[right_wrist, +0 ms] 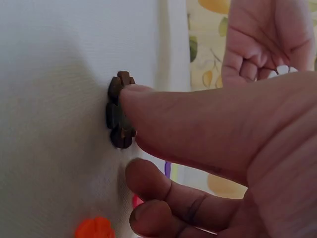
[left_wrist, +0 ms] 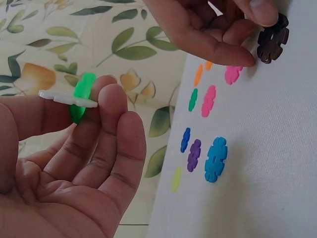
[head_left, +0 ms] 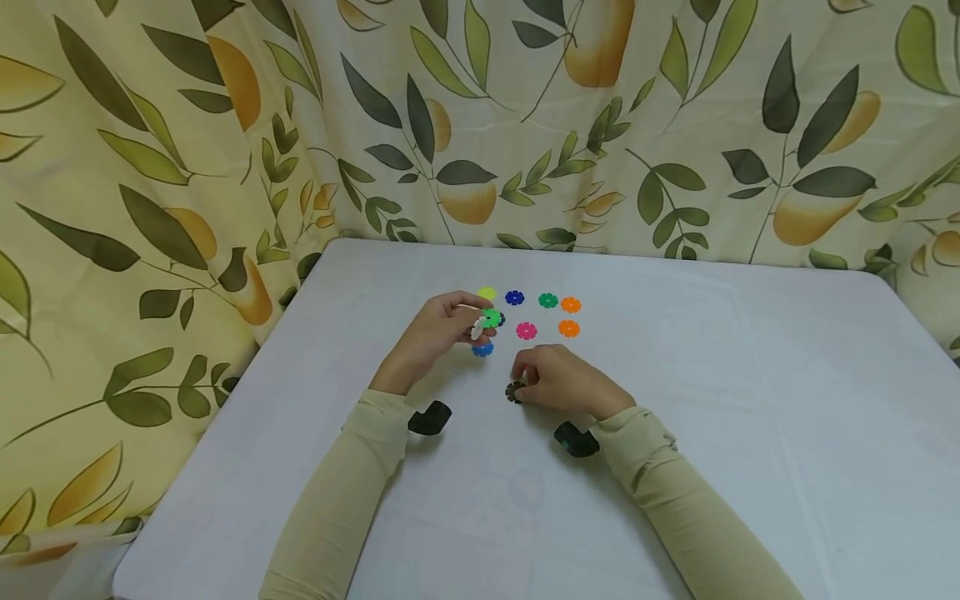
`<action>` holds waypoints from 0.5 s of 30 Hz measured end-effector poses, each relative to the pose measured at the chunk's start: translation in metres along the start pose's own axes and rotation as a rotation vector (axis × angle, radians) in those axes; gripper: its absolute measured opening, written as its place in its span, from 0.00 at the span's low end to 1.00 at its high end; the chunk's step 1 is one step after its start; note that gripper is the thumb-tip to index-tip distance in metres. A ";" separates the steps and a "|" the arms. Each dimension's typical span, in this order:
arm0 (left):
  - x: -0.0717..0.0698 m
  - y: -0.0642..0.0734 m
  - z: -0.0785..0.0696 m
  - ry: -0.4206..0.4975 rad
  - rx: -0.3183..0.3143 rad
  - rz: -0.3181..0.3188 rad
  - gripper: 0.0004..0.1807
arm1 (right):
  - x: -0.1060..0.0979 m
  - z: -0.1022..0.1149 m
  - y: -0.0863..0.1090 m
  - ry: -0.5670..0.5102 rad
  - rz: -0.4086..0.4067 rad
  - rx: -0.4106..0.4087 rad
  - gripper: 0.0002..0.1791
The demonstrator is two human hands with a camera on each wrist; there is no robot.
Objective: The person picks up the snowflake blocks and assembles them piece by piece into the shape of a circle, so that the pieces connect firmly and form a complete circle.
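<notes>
My left hand (head_left: 441, 323) is raised over the left part of the group of notched plastic discs. Its thumb and fingertips pinch a white disc (left_wrist: 59, 98), with a bright green disc (left_wrist: 85, 89) crossed through it at an angle. Nearer the front, my right hand (head_left: 566, 382) is low at the table and holds a black notched disc (head_left: 514, 392). In the right wrist view the thumb lies over one face of this black disc (right_wrist: 119, 111); the finger behind it is hidden.
On the white table (head_left: 750, 417) lie other discs: blue (head_left: 482, 349), pink (head_left: 527, 331), orange (head_left: 569, 328), green (head_left: 548, 301), dark blue (head_left: 514, 297), yellow (head_left: 487, 293) and purple (left_wrist: 194, 155). A leaf-patterned curtain (head_left: 525, 125) hangs behind the table.
</notes>
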State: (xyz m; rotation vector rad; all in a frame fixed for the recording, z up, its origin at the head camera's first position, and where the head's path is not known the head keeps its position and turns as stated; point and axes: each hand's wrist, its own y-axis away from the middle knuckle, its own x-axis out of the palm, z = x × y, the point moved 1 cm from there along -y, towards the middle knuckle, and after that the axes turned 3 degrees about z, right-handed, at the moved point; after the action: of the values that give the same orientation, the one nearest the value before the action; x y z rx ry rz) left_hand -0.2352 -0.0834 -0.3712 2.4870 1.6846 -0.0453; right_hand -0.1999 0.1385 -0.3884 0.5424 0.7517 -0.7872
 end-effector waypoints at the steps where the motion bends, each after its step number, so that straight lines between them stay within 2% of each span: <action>1: 0.000 0.000 0.000 -0.002 0.005 -0.002 0.14 | 0.000 0.001 0.000 0.018 0.000 0.001 0.07; 10: 0.002 0.001 0.000 0.003 -0.005 -0.005 0.17 | 0.006 0.010 -0.002 0.095 0.018 0.050 0.07; 15: 0.003 0.000 0.000 0.002 -0.005 -0.003 0.17 | 0.004 0.010 -0.001 0.059 -0.001 0.042 0.10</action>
State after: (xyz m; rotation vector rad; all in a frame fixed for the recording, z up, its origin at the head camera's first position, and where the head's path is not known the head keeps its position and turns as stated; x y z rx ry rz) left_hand -0.2338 -0.0812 -0.3718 2.4819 1.6872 -0.0388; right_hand -0.1944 0.1296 -0.3854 0.6045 0.7910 -0.7923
